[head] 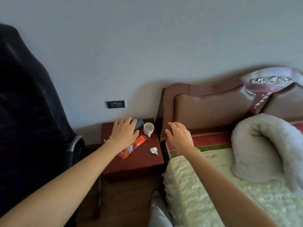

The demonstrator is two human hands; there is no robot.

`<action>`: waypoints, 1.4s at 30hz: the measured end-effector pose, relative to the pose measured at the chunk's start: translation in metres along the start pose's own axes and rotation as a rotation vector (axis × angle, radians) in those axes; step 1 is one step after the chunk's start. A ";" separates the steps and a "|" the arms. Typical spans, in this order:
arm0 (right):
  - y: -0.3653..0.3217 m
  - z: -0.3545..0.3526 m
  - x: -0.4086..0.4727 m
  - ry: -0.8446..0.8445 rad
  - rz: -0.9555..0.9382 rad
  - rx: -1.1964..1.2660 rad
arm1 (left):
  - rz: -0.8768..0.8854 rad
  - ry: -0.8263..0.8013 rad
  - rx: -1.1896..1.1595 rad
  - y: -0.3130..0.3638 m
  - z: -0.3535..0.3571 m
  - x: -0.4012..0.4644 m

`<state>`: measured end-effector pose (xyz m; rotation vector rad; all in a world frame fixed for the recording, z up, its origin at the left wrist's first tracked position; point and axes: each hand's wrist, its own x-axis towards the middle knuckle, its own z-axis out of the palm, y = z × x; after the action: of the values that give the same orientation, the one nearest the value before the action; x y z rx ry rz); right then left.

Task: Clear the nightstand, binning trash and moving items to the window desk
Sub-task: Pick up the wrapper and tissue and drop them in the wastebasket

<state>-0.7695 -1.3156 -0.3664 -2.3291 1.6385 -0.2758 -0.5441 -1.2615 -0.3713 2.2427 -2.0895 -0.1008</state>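
A dark red nightstand [136, 166] stands between a chair and a bed. On it sit a white cup [148, 129], a blue flat item [139, 124] near the wall, a red printed wrapper [133, 147] and a crumpled white tissue [154, 151]. My left hand [124, 131] hovers palm down over the nightstand's back left, fingers apart, covering part of the blue item and the wrapper's end. My right hand [179, 135] hangs open above the gap between nightstand and bed, holding nothing.
A black office chair [29, 112] fills the left side. The bed with a pale green cover [221, 185], a grey rolled blanket [265, 145] and a brown padded headboard [213, 108] lies on the right. A wall socket [116, 104] sits above the nightstand.
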 end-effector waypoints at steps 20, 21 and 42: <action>0.097 0.201 0.112 -0.250 -0.071 0.033 | -0.176 -0.297 -0.046 -0.022 0.210 0.078; 0.100 0.216 0.114 -0.258 -0.058 0.042 | -0.169 -0.304 -0.039 -0.026 0.224 0.081; 0.126 0.399 0.076 -0.140 0.106 0.159 | -0.113 -0.275 -0.114 -0.047 0.399 0.105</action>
<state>-0.7309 -1.3808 -0.7850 -2.0883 1.6042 -0.2077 -0.5294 -1.3670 -0.7728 2.3922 -2.0145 -0.5496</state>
